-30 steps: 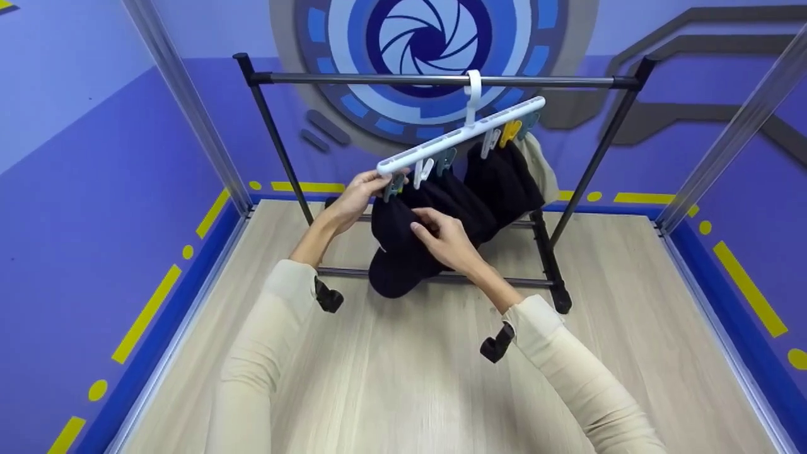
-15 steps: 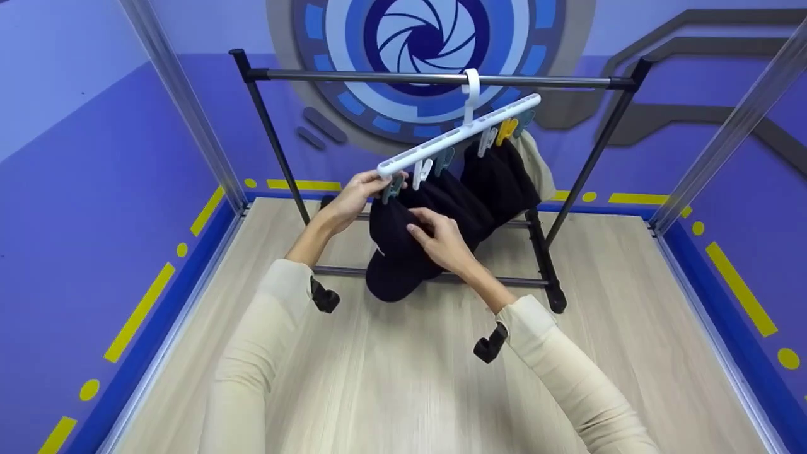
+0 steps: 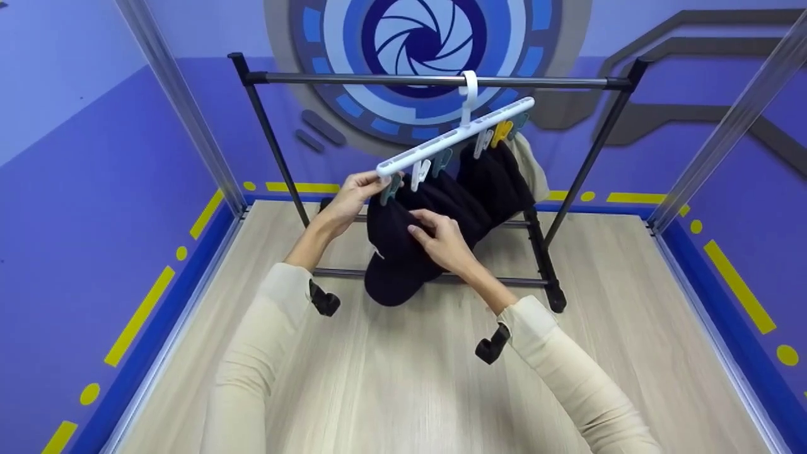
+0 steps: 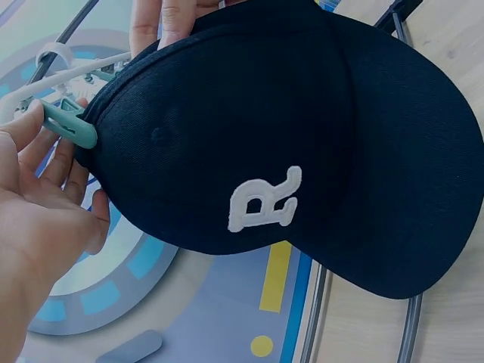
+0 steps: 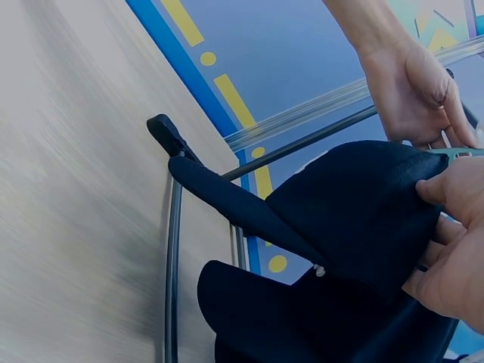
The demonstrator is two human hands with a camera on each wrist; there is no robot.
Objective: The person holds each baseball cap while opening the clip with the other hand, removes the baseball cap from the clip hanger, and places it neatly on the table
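A dark baseball cap [image 3: 392,252] with a white letter R [image 4: 266,200] on its front hangs brim down from the near end of a white clip hanger [image 3: 435,146]. My left hand [image 3: 345,203] pinches the teal clip [image 4: 69,123] at that end, thumb on its handle and fingers behind; the clip's tip is over the cap's edge. My right hand [image 3: 446,243] pinches the cap's side between thumb and fingers, seen close up in the right wrist view. Behind it, more dark caps [image 3: 495,183] and a beige one [image 3: 529,165] hang along the hanger.
The hanger hooks over the top bar [image 3: 353,79] of a black garment rack, slanting towards me. White [image 3: 420,174] and yellow clips [image 3: 502,133] line it. The rack stands on a light wood floor [image 3: 403,372] between blue-purple walls [image 3: 82,208].
The view shifts slightly. Both hands keep their places at the clip and the cap; the cap's brim hangs a little lower and the white lettering edge shows a bit more.
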